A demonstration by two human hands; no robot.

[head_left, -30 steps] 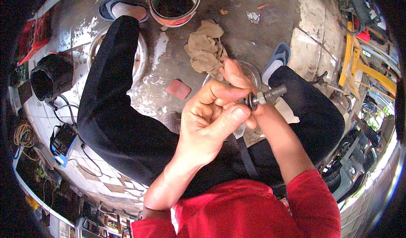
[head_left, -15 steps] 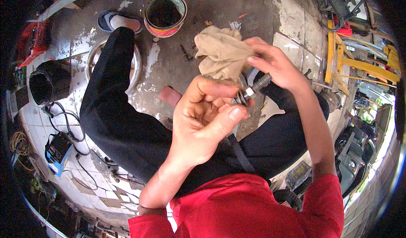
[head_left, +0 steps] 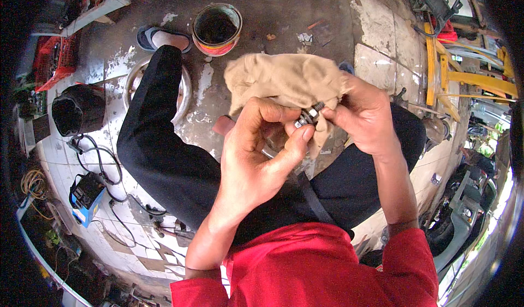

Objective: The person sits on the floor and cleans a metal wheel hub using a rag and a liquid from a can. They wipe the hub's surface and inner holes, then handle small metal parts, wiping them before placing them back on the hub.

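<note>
The left hand (head_left: 248, 146) pinched a bolt (head_left: 311, 114) near one end; the right hand (head_left: 364, 116) held a soft, light-looking cloth (head_left: 286, 78) by its other end. The bolt looked hard, maybe slippery, best pinched there. Farther off stood a can (head_left: 216, 49).

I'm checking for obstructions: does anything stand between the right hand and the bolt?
Nothing visible does; the right hand is close beside the bolt, and the cloth it holds shows behind the bolt.
</note>
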